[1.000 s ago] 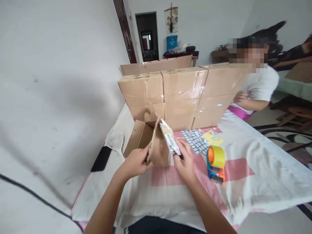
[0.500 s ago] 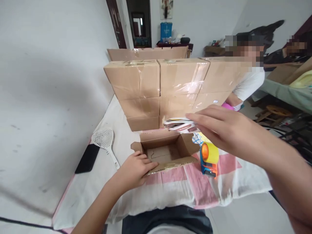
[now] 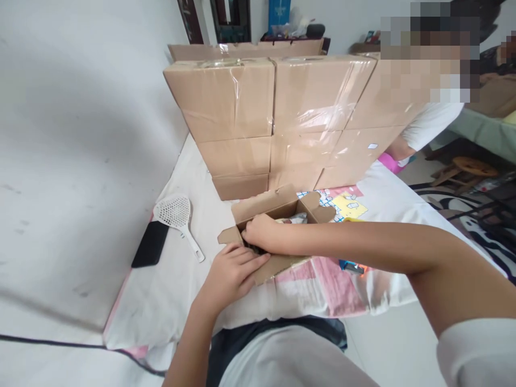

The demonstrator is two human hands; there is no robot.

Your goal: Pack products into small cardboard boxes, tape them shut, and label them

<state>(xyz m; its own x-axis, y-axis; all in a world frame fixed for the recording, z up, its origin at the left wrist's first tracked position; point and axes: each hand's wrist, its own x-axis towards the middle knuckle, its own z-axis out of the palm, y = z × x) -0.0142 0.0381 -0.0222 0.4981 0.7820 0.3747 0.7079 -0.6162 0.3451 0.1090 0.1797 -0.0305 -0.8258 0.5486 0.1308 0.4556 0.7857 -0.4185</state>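
Note:
A small open cardboard box [image 3: 278,267] sits on the bed, its flaps folded outward. My left hand [image 3: 237,269] lies on the near flap at the box's left corner, fingers stretched out over the cardboard. Inside the box is my right hand [image 3: 264,234], its fingers curled down by the left wall; what they hold, if anything, is hidden. A shiny packet [image 3: 298,218] shows in the box beyond my right wrist. Partly covered by my right forearm, a tape dispenser [image 3: 352,267] lies to the right of the box.
Stacked, taped cardboard boxes [image 3: 229,113] stand behind the small box. A white slotted skimmer [image 3: 174,213] and a black phone-like slab [image 3: 150,244] lie at left beside the wall. Another person's white sleeve [image 3: 435,126] shows at right. A wooden stool [image 3: 471,166] stands beyond the bed.
My right hand has moved left and down into the box from above it, where it held a printed packet. My left hand stays on the near flap. The view has tilted down.

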